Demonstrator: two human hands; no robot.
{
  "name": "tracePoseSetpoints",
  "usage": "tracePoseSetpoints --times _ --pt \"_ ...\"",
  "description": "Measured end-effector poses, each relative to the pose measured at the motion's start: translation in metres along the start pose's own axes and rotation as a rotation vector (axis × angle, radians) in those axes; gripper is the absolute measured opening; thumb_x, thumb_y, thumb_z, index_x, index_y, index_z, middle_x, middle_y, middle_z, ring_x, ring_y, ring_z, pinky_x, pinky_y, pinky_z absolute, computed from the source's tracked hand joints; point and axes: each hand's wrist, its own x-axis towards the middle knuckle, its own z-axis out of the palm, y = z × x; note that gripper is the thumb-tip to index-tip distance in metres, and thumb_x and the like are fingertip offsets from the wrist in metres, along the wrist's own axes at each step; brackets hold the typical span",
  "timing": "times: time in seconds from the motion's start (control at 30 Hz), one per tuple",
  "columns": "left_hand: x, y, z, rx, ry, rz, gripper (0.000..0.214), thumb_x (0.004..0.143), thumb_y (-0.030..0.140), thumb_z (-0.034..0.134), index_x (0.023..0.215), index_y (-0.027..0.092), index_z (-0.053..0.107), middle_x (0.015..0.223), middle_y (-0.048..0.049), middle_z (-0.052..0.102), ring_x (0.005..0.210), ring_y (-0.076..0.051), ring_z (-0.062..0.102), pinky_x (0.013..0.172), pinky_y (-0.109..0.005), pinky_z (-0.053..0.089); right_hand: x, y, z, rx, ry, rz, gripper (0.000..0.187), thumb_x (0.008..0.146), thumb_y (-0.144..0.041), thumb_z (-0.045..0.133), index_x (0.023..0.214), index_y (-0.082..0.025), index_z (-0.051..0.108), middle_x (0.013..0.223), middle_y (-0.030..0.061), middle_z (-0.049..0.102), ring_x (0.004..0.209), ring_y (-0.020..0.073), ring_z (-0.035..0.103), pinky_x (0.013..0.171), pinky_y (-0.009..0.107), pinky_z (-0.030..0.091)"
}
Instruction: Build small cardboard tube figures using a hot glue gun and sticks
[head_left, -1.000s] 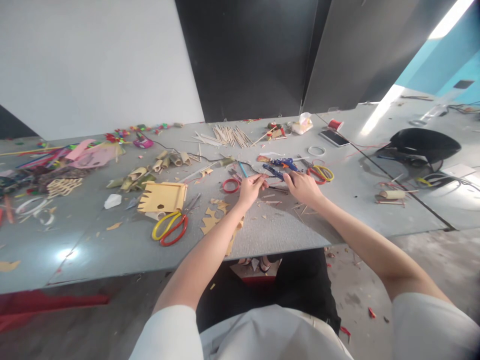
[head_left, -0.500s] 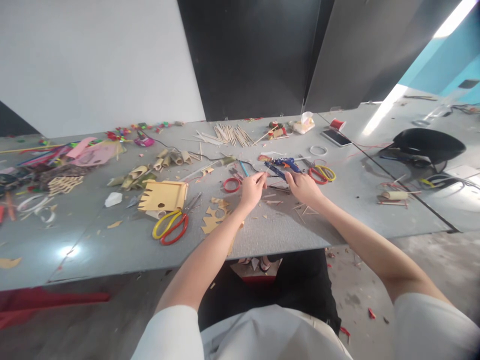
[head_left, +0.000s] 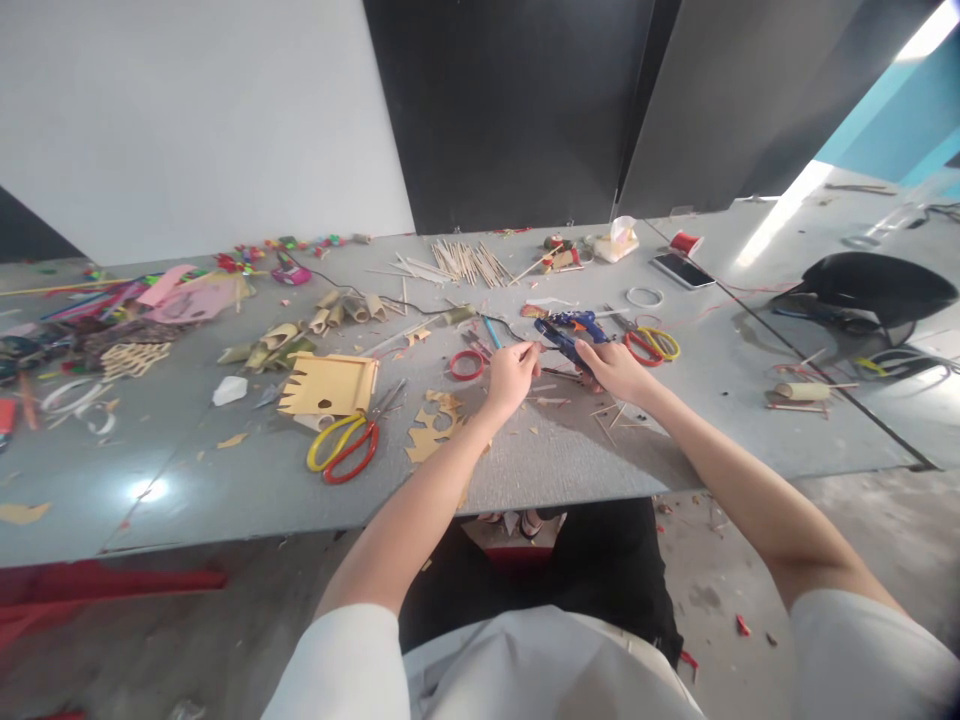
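Note:
My left hand (head_left: 515, 375) is closed in a pinch above the middle of the table; what sits between its fingertips is too small to make out. Just to its right, my right hand (head_left: 611, 368) is wrapped round a dark blue tool (head_left: 559, 347) that points up and left toward the left fingertips. Its exact kind is partly hidden by the fingers. Directly behind lies a blue glue gun (head_left: 583, 323) with an orange trigger. A red ring (head_left: 467, 365) and a light-blue pen-like stick (head_left: 492, 333) lie beside my left hand.
Red-and-yellow-handled scissors (head_left: 345, 445) lie front left by a notched yellow card piece (head_left: 330, 385); a second pair (head_left: 652, 345) lies right of my hands. Behind are wooden sticks (head_left: 469, 262), bamboo pieces (head_left: 322, 315), a phone (head_left: 682, 269) and red thread (head_left: 685, 243).
The dark blue tool and my right hand have tilted and shifted slightly, showing more of the tool. My left hand stays pinched close by. The whole view has moved a little.

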Motion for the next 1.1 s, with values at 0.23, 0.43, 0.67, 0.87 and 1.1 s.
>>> tracePoseSetpoints --times 0.23,0.43,0.67,0.87,1.1 --pt "0.0 0.001 0.0 0.007 -0.004 -0.021 0.054 0.106 0.049 0.057 0.061 0.021 0.063 0.053 -0.0019 0.061 0.05 -0.016 0.05 0.059 -0.032 0.034 0.0 -0.003 -0.002 -0.121 -0.03 -0.016 0.079 0.107 -0.079 0.022 0.07 -0.021 0.061 0.067 0.0085 0.072 0.053 0.018 0.064 0.063 0.029 0.046" --pt "0.0 0.004 0.001 0.047 -0.02 -0.052 0.05 0.103 0.034 0.058 0.056 0.02 0.06 0.05 -0.0011 0.06 0.051 -0.016 0.051 0.06 -0.031 0.035 0.0 -0.007 -0.002 -0.149 -0.087 0.036 0.077 0.108 -0.075 0.026 0.071 -0.02 0.064 0.057 0.0079 0.067 0.049 0.0188 0.062 0.059 0.03 0.045" --pt "0.002 -0.003 0.0 0.133 -0.05 -0.109 0.05 0.103 0.03 0.058 0.054 0.019 0.059 0.048 -0.001 0.056 0.049 -0.016 0.048 0.059 -0.032 0.032 0.002 -0.007 0.001 -0.292 -0.047 0.016 0.076 0.112 -0.067 0.025 0.085 -0.015 0.075 0.063 0.0127 0.069 0.066 0.0233 0.066 0.066 0.032 0.044" --pt "0.003 -0.008 0.002 0.147 -0.014 -0.082 0.048 0.101 0.038 0.062 0.057 0.019 0.063 0.048 -0.0013 0.054 0.053 -0.018 0.05 0.059 -0.031 0.031 0.001 -0.008 0.003 -0.283 -0.054 0.038 0.081 0.111 -0.072 0.022 0.1 -0.013 0.077 0.063 0.0131 0.069 0.065 0.0252 0.067 0.068 0.033 0.048" --pt "0.005 -0.012 0.003 0.203 0.146 -0.145 0.02 0.089 0.028 0.078 0.071 0.019 0.073 0.061 -0.0046 0.068 0.065 -0.022 0.064 0.069 -0.031 0.042 -0.004 -0.01 0.003 0.094 -0.295 0.231 0.081 0.105 -0.084 0.02 0.06 -0.024 0.052 0.05 0.0077 0.057 0.037 0.017 0.051 0.041 0.031 0.043"
